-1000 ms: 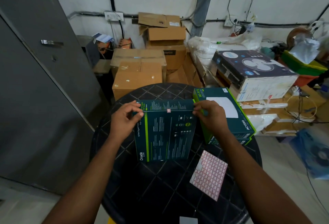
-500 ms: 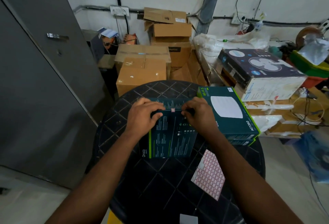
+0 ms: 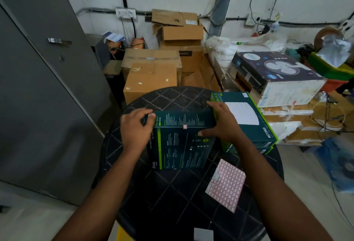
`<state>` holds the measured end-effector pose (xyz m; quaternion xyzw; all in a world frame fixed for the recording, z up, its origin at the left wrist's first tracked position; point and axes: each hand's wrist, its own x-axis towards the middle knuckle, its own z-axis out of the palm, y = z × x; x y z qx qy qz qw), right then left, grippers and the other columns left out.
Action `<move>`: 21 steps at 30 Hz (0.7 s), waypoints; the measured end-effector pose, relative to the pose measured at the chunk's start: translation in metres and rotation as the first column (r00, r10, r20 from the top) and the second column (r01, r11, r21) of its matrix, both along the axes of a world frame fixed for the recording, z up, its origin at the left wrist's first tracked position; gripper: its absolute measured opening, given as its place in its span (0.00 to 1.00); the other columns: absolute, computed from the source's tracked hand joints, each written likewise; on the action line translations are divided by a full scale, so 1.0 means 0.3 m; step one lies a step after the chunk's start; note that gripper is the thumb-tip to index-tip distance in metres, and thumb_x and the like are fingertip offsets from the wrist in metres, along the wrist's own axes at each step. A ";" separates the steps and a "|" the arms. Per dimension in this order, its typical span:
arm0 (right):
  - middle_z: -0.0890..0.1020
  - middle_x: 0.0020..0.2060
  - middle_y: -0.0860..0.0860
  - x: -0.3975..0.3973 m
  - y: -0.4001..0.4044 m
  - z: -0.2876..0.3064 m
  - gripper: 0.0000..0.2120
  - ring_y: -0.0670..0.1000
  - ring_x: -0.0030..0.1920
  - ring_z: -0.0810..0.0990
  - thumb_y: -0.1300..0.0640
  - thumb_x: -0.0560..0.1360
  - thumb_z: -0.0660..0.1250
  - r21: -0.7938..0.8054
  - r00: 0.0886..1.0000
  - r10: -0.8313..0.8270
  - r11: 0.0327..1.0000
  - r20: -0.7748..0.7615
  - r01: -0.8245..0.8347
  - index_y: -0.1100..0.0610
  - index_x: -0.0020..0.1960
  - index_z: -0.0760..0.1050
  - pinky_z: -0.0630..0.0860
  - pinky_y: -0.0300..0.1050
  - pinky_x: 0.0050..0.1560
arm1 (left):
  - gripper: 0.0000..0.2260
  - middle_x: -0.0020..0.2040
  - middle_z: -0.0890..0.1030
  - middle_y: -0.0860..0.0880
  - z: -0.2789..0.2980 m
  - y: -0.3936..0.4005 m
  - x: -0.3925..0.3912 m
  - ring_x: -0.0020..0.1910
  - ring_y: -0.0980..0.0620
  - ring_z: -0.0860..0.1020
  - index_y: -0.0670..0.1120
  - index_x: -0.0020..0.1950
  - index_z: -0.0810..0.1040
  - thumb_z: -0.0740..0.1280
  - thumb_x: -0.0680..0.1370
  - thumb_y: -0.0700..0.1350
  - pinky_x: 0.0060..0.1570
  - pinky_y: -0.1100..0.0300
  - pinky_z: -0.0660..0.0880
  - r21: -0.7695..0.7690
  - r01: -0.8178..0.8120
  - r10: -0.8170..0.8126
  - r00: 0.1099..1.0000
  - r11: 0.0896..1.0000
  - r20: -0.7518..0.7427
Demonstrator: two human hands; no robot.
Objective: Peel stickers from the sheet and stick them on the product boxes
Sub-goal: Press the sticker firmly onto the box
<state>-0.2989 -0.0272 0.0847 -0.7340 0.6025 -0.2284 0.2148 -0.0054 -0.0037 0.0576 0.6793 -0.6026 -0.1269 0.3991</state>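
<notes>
On the black table (image 3: 172, 192), the left hand (image 3: 134, 127) and right hand (image 3: 220, 123) are gripping the dark box (image 3: 182, 145) by its ends, likely steadying it; its sticker (image 3: 184, 126) is sitting across the seam, the sticker sheet (image 3: 226, 185) lying nearby.

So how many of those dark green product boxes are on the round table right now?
3 visible: one box at the table's centre, held by the left hand and right hand; the Wi-Fi 5 box on the right, and another under it, mostly hidden. More may be concealed.
</notes>
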 end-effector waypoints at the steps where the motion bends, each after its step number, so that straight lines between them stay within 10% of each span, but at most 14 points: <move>1: 0.70 0.68 0.49 -0.004 -0.005 0.000 0.52 0.48 0.66 0.70 0.46 0.59 0.85 0.046 0.996 0.047 0.998 -0.076 -0.044 0.51 0.77 0.64 0.70 0.45 0.68 | 0.15 0.64 0.78 0.50 -0.005 0.013 0.018 0.63 0.47 0.71 0.59 0.64 0.79 0.64 0.80 0.60 0.55 0.55 0.64 0.123 -0.051 0.060 0.996 0.991 -0.070; 5: 0.76 0.58 0.46 -0.007 0.006 -0.018 0.43 0.50 0.59 0.77 0.45 0.58 0.85 0.014 0.985 0.143 0.990 -0.096 -0.143 0.49 0.68 0.71 0.76 0.50 0.60 | 0.22 0.64 0.75 0.50 0.007 0.072 0.005 0.64 0.46 0.73 0.57 0.67 0.75 0.58 0.80 0.67 0.61 0.42 0.75 0.479 0.233 0.193 0.703 0.846 -0.684; 11: 0.72 0.62 0.47 0.038 0.102 -0.034 0.41 0.44 0.61 0.72 0.46 0.59 0.84 -0.297 0.973 0.231 0.929 -0.008 -0.223 0.50 0.68 0.71 0.72 0.35 0.59 | 0.23 0.58 0.82 0.42 0.020 0.069 0.071 0.55 0.40 0.81 0.46 0.64 0.77 0.61 0.80 0.62 0.58 0.41 0.76 0.431 0.376 0.342 0.281 0.820 -0.897; 17: 0.68 0.71 0.47 0.064 0.173 -0.078 0.27 0.50 0.71 0.67 0.50 0.68 0.74 -0.424 0.982 0.186 0.892 0.032 -0.156 0.49 0.66 0.74 0.65 0.43 0.66 | 0.11 0.44 0.84 0.43 0.024 0.091 0.115 0.42 0.44 0.83 0.44 0.54 0.79 0.63 0.80 0.50 0.48 0.50 0.80 0.375 0.461 0.306 0.219 0.804 -0.926; 19: 0.70 0.72 0.43 0.048 0.187 -0.089 0.23 0.48 0.74 0.67 0.62 0.69 0.69 -0.293 0.944 0.188 0.950 0.272 -0.105 0.53 0.64 0.77 0.67 0.42 0.67 | 0.11 0.46 0.86 0.44 0.015 0.087 0.120 0.41 0.45 0.84 0.45 0.58 0.79 0.64 0.80 0.47 0.48 0.50 0.80 0.340 0.442 0.259 0.235 0.830 -0.937; 21: 0.73 0.73 0.49 0.041 0.198 -0.080 0.25 0.50 0.72 0.71 0.74 0.70 0.59 0.054 0.710 0.008 0.996 0.705 -0.064 0.58 0.61 0.80 0.78 0.43 0.58 | 0.20 0.58 0.84 0.43 0.003 0.087 0.130 0.47 0.44 0.84 0.48 0.68 0.75 0.68 0.75 0.44 0.51 0.46 0.81 0.278 0.424 0.175 0.265 0.862 -0.948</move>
